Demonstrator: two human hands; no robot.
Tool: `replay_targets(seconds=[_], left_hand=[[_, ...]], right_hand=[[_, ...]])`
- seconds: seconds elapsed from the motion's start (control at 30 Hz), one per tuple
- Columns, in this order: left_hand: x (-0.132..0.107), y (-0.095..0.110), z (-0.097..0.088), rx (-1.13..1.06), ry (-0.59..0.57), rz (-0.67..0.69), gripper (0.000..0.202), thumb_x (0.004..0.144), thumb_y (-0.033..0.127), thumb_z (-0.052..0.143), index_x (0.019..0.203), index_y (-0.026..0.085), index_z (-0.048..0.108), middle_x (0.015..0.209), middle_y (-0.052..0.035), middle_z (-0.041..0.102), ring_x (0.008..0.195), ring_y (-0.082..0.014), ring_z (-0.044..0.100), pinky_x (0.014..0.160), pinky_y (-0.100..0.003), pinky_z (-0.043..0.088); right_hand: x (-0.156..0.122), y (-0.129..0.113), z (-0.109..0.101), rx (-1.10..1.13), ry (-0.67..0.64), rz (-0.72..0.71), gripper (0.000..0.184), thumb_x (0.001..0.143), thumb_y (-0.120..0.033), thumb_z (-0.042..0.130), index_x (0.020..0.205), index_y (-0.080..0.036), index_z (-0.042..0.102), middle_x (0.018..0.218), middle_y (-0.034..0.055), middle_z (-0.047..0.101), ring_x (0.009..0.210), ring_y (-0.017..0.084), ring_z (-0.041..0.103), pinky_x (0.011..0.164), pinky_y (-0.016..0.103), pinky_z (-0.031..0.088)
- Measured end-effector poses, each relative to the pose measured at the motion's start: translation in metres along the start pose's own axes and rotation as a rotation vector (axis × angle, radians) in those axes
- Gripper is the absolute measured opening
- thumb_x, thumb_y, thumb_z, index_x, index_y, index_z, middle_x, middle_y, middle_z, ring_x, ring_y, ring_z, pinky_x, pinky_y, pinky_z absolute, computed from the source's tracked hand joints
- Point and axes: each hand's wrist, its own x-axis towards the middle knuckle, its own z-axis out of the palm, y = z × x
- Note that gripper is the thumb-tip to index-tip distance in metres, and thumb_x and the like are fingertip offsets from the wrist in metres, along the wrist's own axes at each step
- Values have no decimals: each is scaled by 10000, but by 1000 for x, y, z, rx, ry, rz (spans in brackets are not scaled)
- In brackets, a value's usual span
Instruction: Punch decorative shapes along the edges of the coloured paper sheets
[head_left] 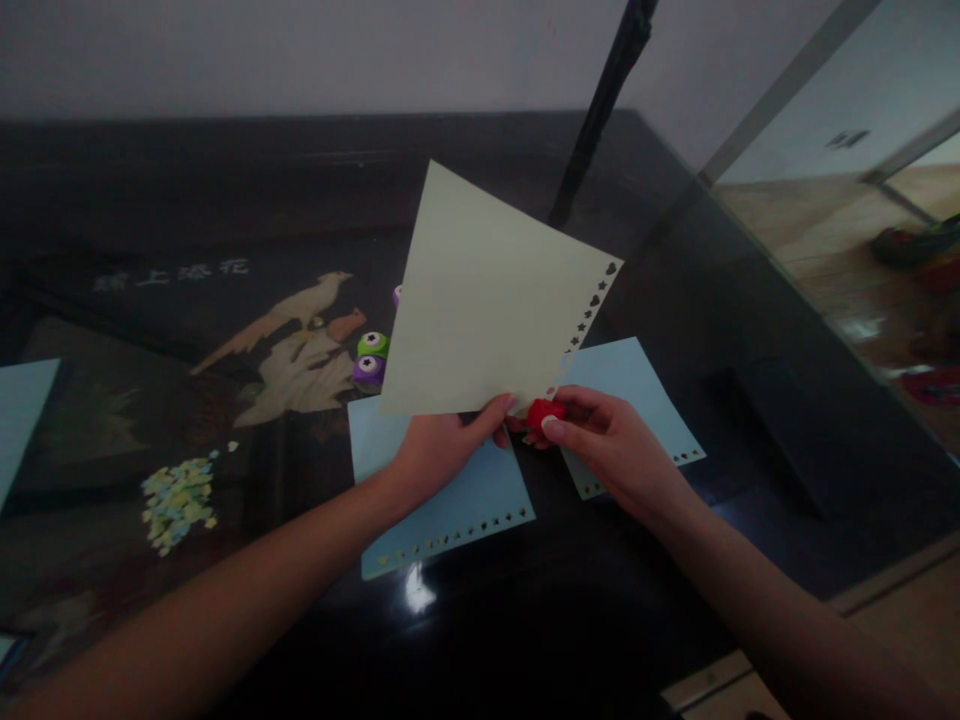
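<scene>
My left hand (442,445) pinches the lower edge of a pale yellow sheet of paper (480,300) and holds it tilted above the table. A row of small star and heart cut-outs runs down the sheet's right edge. My right hand (600,440) is closed on a small red paper punch (543,412) at the sheet's bottom right corner. Two light blue sheets lie flat under my hands, the left blue sheet (457,500) and the right blue sheet (637,385), each with a punched row along its near edge.
A green punch (373,344) and a purple punch (368,369) sit on the dark glossy table (525,620) left of the yellow sheet. A pile of paper bits (178,498) lies at left. Another blue sheet (19,405) lies at the far left edge. A black pole (600,110) rises behind.
</scene>
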Motion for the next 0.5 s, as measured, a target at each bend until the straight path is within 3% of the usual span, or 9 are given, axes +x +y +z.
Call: replay_targets(seconds=[0.13, 0.5], left_hand=[[0, 1, 0, 7, -17, -25, 428, 895, 373, 476, 509, 231, 594, 584, 4, 679, 683, -167, 644, 912, -345, 445], [0, 1, 0, 5, -14, -17, 429, 894, 368, 475, 502, 231, 583, 580, 12, 674, 691, -167, 646, 994, -355, 391]], right_hand=[[1, 0, 0, -20, 5, -12, 222, 648, -279, 789, 831, -209, 685, 792, 9, 720, 684, 132, 654, 740, 325, 533], [0, 0, 1, -42, 17, -13, 185, 659, -263, 772, 800, -205, 668, 760, 1, 710, 657, 126, 647, 728, 318, 541]])
